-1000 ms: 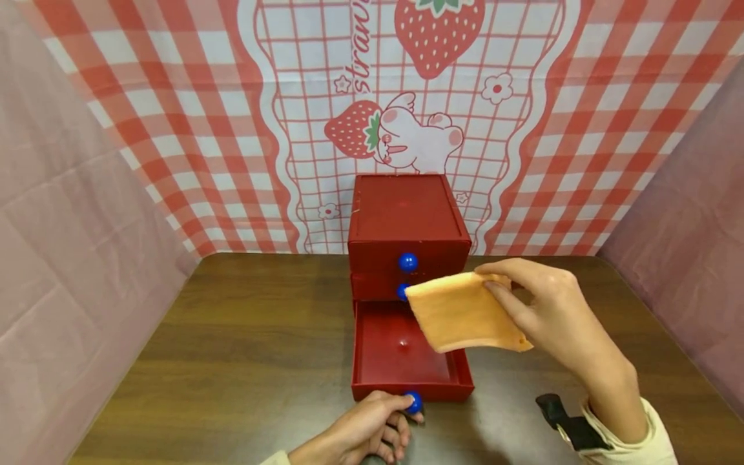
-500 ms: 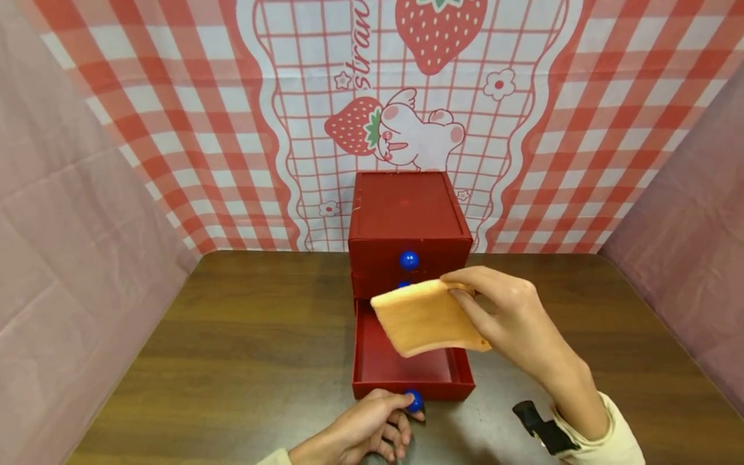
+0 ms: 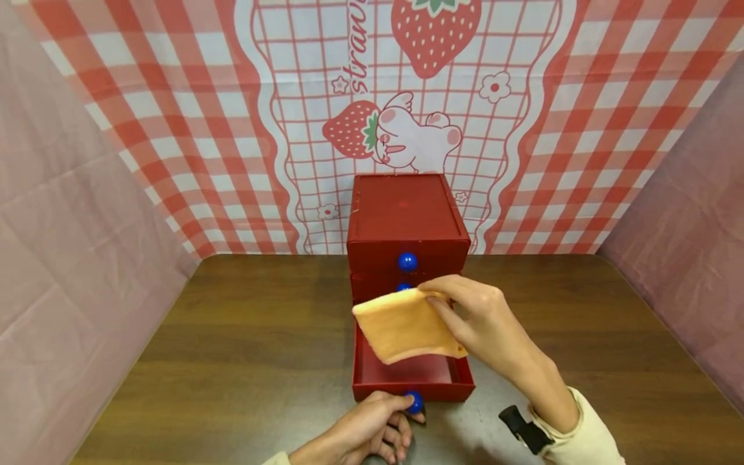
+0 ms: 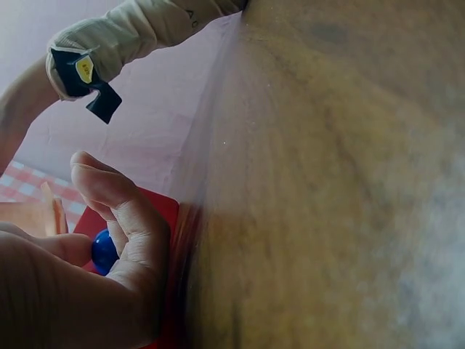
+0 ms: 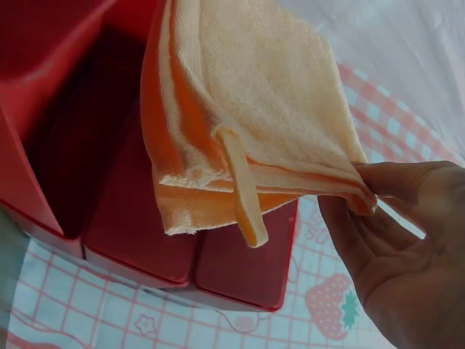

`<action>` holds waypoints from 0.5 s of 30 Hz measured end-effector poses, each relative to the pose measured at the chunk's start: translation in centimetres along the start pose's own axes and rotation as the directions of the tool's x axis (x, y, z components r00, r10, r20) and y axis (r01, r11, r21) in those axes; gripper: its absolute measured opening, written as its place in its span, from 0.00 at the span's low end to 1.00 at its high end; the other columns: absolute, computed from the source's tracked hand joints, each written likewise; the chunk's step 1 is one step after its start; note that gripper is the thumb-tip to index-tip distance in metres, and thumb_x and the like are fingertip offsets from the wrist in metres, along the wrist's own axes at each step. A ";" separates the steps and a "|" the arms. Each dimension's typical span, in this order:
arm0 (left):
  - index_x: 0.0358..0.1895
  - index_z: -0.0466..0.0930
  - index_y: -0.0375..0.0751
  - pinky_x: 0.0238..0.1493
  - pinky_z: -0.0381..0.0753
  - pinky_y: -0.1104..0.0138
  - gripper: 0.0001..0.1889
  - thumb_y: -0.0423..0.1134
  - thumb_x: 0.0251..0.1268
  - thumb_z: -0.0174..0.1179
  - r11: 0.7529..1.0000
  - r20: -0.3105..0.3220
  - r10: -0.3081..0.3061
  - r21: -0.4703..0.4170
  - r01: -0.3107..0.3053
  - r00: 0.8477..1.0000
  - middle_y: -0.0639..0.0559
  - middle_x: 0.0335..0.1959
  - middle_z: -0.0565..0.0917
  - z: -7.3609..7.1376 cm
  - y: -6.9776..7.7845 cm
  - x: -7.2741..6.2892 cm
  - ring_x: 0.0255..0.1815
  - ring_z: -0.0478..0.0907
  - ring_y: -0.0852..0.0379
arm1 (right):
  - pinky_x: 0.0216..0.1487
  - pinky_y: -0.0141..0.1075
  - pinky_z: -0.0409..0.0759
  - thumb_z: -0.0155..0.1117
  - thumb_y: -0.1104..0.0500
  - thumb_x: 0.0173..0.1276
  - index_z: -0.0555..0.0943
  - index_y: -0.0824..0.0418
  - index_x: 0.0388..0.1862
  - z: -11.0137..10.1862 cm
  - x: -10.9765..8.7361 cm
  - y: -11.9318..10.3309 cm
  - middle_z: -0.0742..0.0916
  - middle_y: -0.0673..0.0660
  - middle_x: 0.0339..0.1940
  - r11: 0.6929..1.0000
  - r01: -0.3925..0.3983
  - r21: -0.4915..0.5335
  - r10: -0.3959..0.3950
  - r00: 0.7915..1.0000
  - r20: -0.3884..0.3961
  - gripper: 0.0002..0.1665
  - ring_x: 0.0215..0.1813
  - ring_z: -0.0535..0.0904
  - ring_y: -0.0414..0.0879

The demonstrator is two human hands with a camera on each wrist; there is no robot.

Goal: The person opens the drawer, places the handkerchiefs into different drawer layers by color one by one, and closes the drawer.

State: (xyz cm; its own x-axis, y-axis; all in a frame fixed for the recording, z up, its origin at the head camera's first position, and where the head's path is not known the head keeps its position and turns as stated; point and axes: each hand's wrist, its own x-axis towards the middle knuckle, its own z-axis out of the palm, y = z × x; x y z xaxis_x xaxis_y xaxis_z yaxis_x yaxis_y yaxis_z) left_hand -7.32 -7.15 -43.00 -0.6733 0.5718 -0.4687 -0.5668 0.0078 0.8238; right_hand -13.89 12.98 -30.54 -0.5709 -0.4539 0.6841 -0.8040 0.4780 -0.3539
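Observation:
A folded orange towel (image 3: 407,326) hangs over the pulled-out bottom drawer (image 3: 414,392) of a red drawer cabinet (image 3: 407,210). My right hand (image 3: 485,323) pinches its upper edge between thumb and fingers. The right wrist view shows the towel's (image 5: 254,94) folded layers and a small hanging loop (image 5: 243,189). My left hand (image 3: 372,426) pinches the drawer's blue knob (image 3: 414,402); in the left wrist view thumb and fingers meet around that knob (image 4: 104,252). The bare drawer floor shows below the towel, which hides the rest of it.
Two more blue knobs sit on the upper drawers, which are closed; the towel partly covers the middle knob (image 3: 403,287). The cabinet stands at the back of a wooden table (image 3: 250,349), against a red-checked strawberry cloth (image 3: 232,129). Pink cloth (image 3: 75,194) hangs at both sides.
My right hand has carried the towel leftward and slightly down, from the drawer's right side to above it. My left hand stays on the knob, and the drawer has not moved.

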 end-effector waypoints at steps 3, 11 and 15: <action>0.47 0.81 0.32 0.17 0.74 0.75 0.19 0.47 0.74 0.50 1.000 -0.005 -0.001 0.001 0.001 1.000 0.56 0.18 0.77 0.0 0.0 0.0 0.14 0.73 0.65 | 0.41 0.25 0.79 0.70 0.72 0.61 0.86 0.60 0.46 0.7 -0.1 0.3 0.89 0.50 0.43 1.000 0.013 -0.012 -0.013 1.000 -0.001 0.14 0.42 0.83 0.39; 0.47 0.81 0.32 0.17 0.75 0.75 0.20 0.48 0.74 0.50 1.000 0.000 -0.004 -0.001 0.004 1.000 0.56 0.19 0.77 0.0 0.0 0.1 0.15 0.74 0.65 | 0.41 0.34 0.85 0.70 0.75 0.59 0.86 0.62 0.45 1.8 -0.3 1.1 0.89 0.52 0.43 1.000 0.025 0.008 -0.025 1.000 0.013 0.16 0.43 0.85 0.43; 0.47 0.81 0.33 0.18 0.75 0.75 0.20 0.48 0.74 0.50 1.000 0.002 -0.013 0.000 0.013 1.000 0.57 0.19 0.78 -0.1 0.0 0.1 0.15 0.74 0.65 | 0.41 0.34 0.85 0.70 0.74 0.60 0.86 0.62 0.44 2.1 -0.5 1.2 0.89 0.52 0.43 1.000 0.010 0.027 -0.011 0.999 0.039 0.15 0.44 0.85 0.43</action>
State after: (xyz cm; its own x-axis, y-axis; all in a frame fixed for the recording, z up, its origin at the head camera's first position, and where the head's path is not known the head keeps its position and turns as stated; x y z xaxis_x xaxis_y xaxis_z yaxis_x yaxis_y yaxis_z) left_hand -7.43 -7.17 -43.13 -0.6649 0.5730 -0.4791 -0.5756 0.0156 0.8175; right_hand -14.94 12.22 -32.60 -0.5678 -0.4887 0.6624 -0.8141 0.4528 -0.3638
